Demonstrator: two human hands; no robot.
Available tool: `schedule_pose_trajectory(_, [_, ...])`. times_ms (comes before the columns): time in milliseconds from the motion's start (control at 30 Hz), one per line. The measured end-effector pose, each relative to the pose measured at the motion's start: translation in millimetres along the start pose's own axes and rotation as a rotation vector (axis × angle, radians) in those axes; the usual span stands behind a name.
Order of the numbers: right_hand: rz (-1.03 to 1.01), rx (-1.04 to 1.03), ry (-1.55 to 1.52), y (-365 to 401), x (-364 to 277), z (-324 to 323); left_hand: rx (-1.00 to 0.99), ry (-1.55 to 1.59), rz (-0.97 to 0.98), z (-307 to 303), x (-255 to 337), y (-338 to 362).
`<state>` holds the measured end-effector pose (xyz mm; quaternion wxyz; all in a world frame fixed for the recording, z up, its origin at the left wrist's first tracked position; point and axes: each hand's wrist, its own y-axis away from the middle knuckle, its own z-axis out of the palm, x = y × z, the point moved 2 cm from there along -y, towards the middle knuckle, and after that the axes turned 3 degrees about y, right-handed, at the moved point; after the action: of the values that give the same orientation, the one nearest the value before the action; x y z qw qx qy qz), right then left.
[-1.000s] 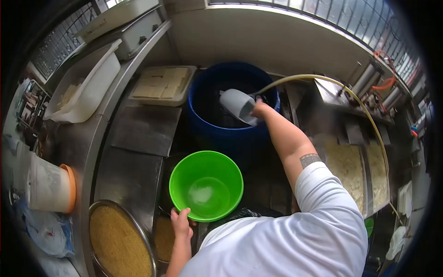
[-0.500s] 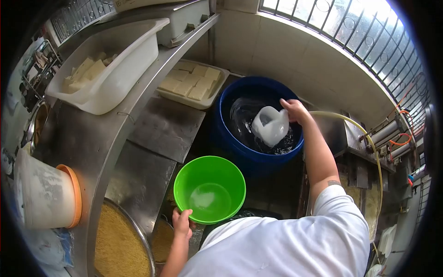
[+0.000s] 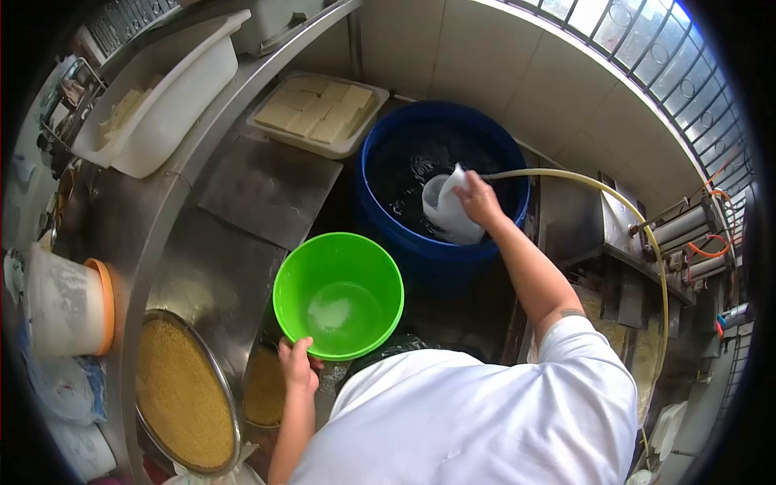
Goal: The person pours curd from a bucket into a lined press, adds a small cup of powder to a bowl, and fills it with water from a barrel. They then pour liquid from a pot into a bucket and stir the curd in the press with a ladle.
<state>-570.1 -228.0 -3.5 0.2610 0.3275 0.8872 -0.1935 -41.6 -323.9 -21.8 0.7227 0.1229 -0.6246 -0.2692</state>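
My left hand (image 3: 300, 365) grips the near rim of a green basin (image 3: 368, 303), which has a whitish patch at its bottom. My right hand (image 3: 480, 200) is closed on a translucent white plastic jug (image 3: 454, 217). The jug is tilted in the dark water inside a large blue barrel (image 3: 376, 206), near the barrel's right front side. How deep the jug sits in the water is hard to tell.
A tray of pale blocks (image 3: 315, 113) stands left of the barrel. A yellowish hose (image 3: 602, 187) arches from the barrel to the right. A white tub (image 3: 174, 105), a bucket (image 3: 69, 301) and a round pan of yellow grains (image 3: 184, 394) are at the left.
My right hand has turned the jug and moved it lower in the barrel. The view has shifted, so the basin and barrel appear further left and higher.
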Motion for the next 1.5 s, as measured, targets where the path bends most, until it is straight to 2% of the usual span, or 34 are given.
schedule_pose_trajectory(33, [-0.037, 0.061, -0.109, 6, -2, -15, -0.012, -0.003, 0.016, 0, -1, 1])
schedule_pose_trajectory(100, [-0.218, 0.174, -0.167, 17, -38, -61, 0.018, -0.011, 0.017, 5, 0, 3])
schedule_pose_trajectory(133, [-0.315, 0.216, -0.211, 16, -33, -68, 0.007, -0.026, 0.033, 8, 1, 4])
schedule_pose_trajectory(233, [-0.594, 0.174, -0.084, 33, -86, -123, 0.026, -0.058, 0.044, 16, 3, 16])
schedule_pose_trajectory(300, [-0.701, 0.084, -0.007, 42, -123, -152, 0.041, -0.075, 0.044, 21, 1, 23])
schedule_pose_trajectory(367, [-0.739, 0.056, -0.005, 47, -145, -163, -0.015, -0.077, 0.080, 25, 0, 26])
schedule_pose_trajectory(433, [-0.885, -0.007, 0.022, 57, -166, -165, 0.013, -0.094, 0.077, 28, 1, 36])
schedule_pose_trajectory(600, [-0.957, -0.256, 0.101, 83, -202, -155, 0.021, -0.060, 0.114, 32, -4, 52])
schedule_pose_trajectory(633, [-0.891, -0.333, 0.091, 92, -210, -157, 0.025, -0.060, 0.113, 33, -5, 55])
schedule_pose_trajectory(700, [-0.887, -0.409, 0.102, 106, -218, -157, 0.019, -0.020, 0.091, 31, -5, 58])
schedule_pose_trajectory(933, [-0.914, -0.384, 0.177, 146, -243, -161, -0.033, -0.030, 0.096, 3, -20, 53])
schedule_pose_trajectory(1033, [-0.859, -0.401, 0.229, 151, -254, -163, -0.033, 0.018, 0.080, -12, -28, 42])
schedule_pose_trajectory(1100, [-0.877, -0.280, 0.151, 147, -248, -163, -0.046, 0.074, 0.069, -26, -32, 34])
schedule_pose_trajectory(1167, [-0.696, -0.231, 0.028, 137, -243, -169, -0.077, 0.106, 0.066, -38, -28, 32])
schedule_pose_trajectory(1233, [-0.534, 0.028, -0.050, 119, -219, -169, -0.108, 0.135, 0.055, -51, -26, 30])
schedule_pose_trajectory(1300, [-0.520, 0.391, 0.058, 96, -193, -172, -0.096, 0.117, 0.060, -68, -23, 28])
schedule_pose_trajectory(1333, [-0.505, 0.396, 0.071, 96, -197, -171, -0.112, 0.111, 0.050, -75, -21, 30])
schedule_pose_trajectory(1400, [-0.136, 0.729, 0.058, 100, -198, -176, -0.116, 0.053, 0.061, -87, -15, 31])
schedule_pose_trajectory(1433, [-0.111, 0.740, 0.078, 97, -192, -172, -0.142, 0.038, 0.046, -94, -17, 28])
schedule_pose_trajectory(1500, [-0.205, 1.118, 0.212, 81, -163, -156, -0.199, -0.084, 0.090, -103, -23, 20])
